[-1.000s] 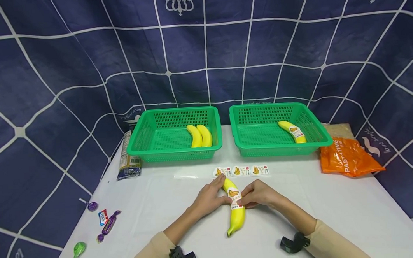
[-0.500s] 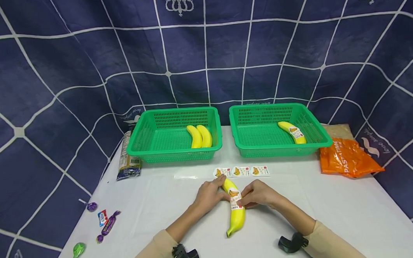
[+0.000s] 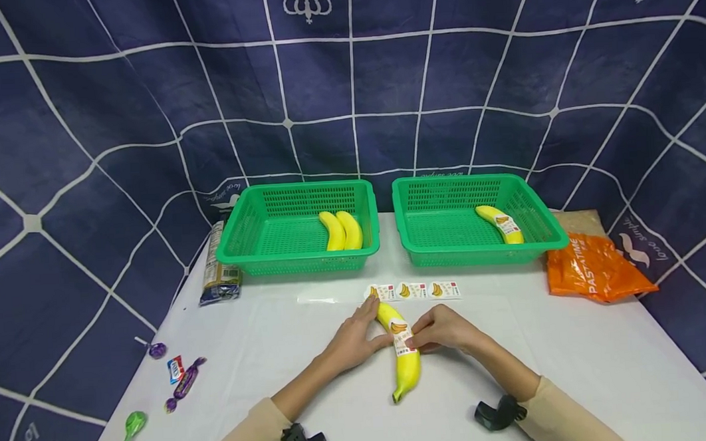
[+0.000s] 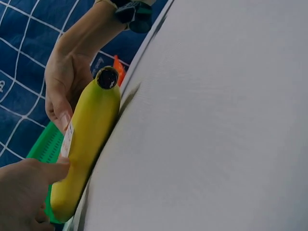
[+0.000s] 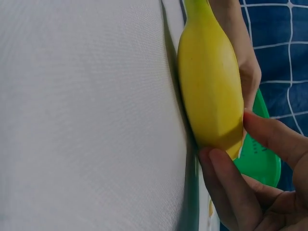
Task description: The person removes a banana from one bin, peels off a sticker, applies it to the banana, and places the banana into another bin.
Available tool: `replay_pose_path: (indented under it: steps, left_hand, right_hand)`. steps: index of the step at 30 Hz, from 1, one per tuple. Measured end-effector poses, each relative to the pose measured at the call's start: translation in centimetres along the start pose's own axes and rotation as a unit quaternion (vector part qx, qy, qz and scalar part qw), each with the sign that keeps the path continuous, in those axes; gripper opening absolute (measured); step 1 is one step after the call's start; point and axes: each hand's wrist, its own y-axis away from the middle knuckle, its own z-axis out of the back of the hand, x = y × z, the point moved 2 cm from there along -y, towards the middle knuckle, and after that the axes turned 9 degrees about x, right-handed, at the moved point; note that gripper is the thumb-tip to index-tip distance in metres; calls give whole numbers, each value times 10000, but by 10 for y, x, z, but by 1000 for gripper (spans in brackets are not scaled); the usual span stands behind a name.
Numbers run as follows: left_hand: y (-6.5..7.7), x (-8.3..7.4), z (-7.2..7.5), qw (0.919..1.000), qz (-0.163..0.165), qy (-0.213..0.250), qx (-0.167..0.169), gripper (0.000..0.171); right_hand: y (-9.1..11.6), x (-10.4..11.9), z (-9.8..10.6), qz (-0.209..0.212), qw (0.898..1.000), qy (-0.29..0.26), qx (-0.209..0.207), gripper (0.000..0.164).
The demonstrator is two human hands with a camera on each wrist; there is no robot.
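Note:
A yellow banana (image 3: 407, 371) lies on the white table between the hands, its stem end towards the person. Across its middle sits a white label (image 3: 402, 338) with a banana picture. The left hand (image 3: 356, 337) holds the banana's far part, thumb at the label's edge and fingers by the far tip. From the other side the right hand (image 3: 442, 329) grips the banana, its thumb on the label. In the right wrist view its fingertips (image 5: 219, 159) touch the banana's side. Just beyond lies a row of 3 banana labels (image 3: 413, 291).
Two green baskets stand at the back: the left basket (image 3: 298, 264) holds two bananas (image 3: 350, 230), the right basket (image 3: 475, 257) one labelled banana (image 3: 493, 217). An orange pasta bag (image 3: 595, 268) lies right, a dark packet (image 3: 219, 274) left. Wrapped candies (image 3: 186, 384) and a green lollipop (image 3: 134, 424) lie front left.
The banana has turned slightly, its far tip shifting left and its stem end right. The left hand has moved a little left with straighter fingers. The right hand stays on the label.

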Motion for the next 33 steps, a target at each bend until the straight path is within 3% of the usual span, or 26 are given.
replay_pose_path:
  steps: [5, 10, 15, 18, 23, 33]
  left_hand:
    - [15, -3, -4, 9993, 205, 48, 311, 96]
    - [22, -10, -13, 9970, 18, -379, 681, 111]
    - [24, -11, -16, 9960, -40, -611, 645, 112]
    - [25, -10, -15, 9962, -36, -607, 631, 112]
    - [25, -9, -14, 9960, -56, -635, 627, 113]
    - [24, -8, -14, 9966, -86, -555, 599, 113]
  right_hand:
    - [3, -1, 0, -49, 9999, 60, -133, 30]
    - [7, -1, -1, -52, 9983, 396, -419, 36]
    - [13, 7, -5, 82, 9859, 1261, -1096, 42]
    - [16, 13, -9, 247, 9791, 1495, -1357, 40]
    - [16, 16, -16, 434, 9725, 1784, -1434, 39]
    - [14, 17, -27, 401, 9617, 2069, -1753, 39]
